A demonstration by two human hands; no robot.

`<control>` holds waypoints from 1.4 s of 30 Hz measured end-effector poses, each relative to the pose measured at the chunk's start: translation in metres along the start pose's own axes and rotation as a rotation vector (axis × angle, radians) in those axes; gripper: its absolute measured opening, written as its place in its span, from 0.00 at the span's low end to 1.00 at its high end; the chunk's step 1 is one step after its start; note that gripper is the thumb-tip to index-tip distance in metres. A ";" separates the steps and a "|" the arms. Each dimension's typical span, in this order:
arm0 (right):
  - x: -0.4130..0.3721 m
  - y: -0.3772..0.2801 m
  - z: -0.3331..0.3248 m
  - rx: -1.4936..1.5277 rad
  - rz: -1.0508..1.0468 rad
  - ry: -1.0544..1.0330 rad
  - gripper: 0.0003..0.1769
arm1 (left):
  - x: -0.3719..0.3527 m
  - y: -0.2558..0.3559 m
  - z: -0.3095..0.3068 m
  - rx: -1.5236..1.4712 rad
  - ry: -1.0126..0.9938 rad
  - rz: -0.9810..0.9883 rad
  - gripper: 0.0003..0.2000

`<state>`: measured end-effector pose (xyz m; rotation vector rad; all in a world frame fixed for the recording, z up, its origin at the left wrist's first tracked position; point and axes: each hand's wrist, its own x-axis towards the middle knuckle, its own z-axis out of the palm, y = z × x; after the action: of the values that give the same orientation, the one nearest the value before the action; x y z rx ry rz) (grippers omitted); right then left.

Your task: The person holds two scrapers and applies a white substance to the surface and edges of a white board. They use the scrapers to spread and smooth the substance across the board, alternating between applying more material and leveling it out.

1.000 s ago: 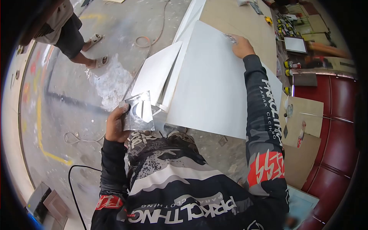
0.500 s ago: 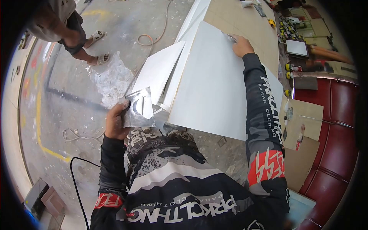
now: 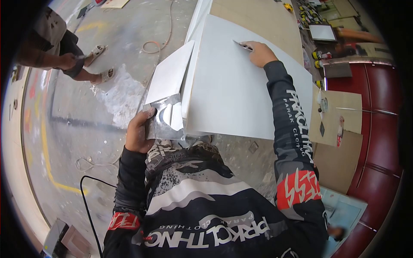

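My left hand [image 3: 139, 130] grips a shiny metal plate [image 3: 179, 130] by its left side, thumb on top. A dab of white paste [image 3: 175, 117] lies on the plate. My right hand [image 3: 263, 55] is closed around a small putty knife [image 3: 246, 46]. Its blade points left, right over the far part of a large white panel [image 3: 236, 94]. Beside that panel's left edge, a smaller white panel [image 3: 168, 74] leans at a slant, close behind the metal plate.
Another person [image 3: 71, 47] in sandals stands at the upper left. A hose [image 3: 151, 46] snakes over the concrete floor. Paint cans [image 3: 317, 55] line the right side near red panels [image 3: 378, 129]. A tan board [image 3: 340, 101] carries tools and a small jar. A black cable [image 3: 87, 206] curves at lower left.
The view has shifted, moving the panels left and up. Over the large panel, my right hand with the putty knife has come slightly nearer to me. My left hand still holds the plate.
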<state>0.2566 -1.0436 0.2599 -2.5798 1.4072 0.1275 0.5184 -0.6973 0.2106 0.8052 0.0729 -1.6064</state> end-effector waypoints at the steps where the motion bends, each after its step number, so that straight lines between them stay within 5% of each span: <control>1: -0.013 -0.004 0.001 0.015 -0.003 0.003 0.31 | 0.001 0.000 0.001 -0.007 -0.016 -0.005 0.16; 14: -0.189 -0.071 0.028 0.158 -0.172 0.142 0.23 | 0.013 -0.003 0.020 0.010 -0.116 -0.105 0.17; 27: -0.319 -0.142 0.038 0.149 -0.067 0.027 0.21 | 0.022 -0.006 0.037 0.053 -0.154 -0.143 0.15; 31: -0.298 -0.157 0.002 0.395 -0.089 0.333 0.27 | 0.016 -0.015 0.040 0.052 -0.150 -0.269 0.18; 32: -0.292 -0.163 0.001 0.543 -0.152 0.482 0.28 | 0.034 -0.037 0.012 0.171 -0.194 -0.186 0.21; 34: -0.274 -0.172 0.006 0.799 -0.373 0.696 0.35 | 0.014 -0.047 0.019 0.861 -0.531 0.688 0.34; 37: -0.253 -0.175 0.007 0.678 -0.492 0.499 0.40 | -0.004 -0.035 0.067 0.568 -0.608 0.534 0.32; 39: -0.243 -0.171 0.004 0.624 -0.386 0.474 0.35 | 0.003 0.006 0.098 -0.174 -0.347 -0.352 0.20; 42: -0.213 -0.130 -0.020 0.017 -0.448 0.130 0.23 | -0.004 0.044 0.099 -0.170 -0.283 -0.089 0.20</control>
<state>0.2491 -0.8042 0.3327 -2.8555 0.8245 -0.1208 0.5134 -0.7510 0.3043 0.4440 0.0420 -1.7578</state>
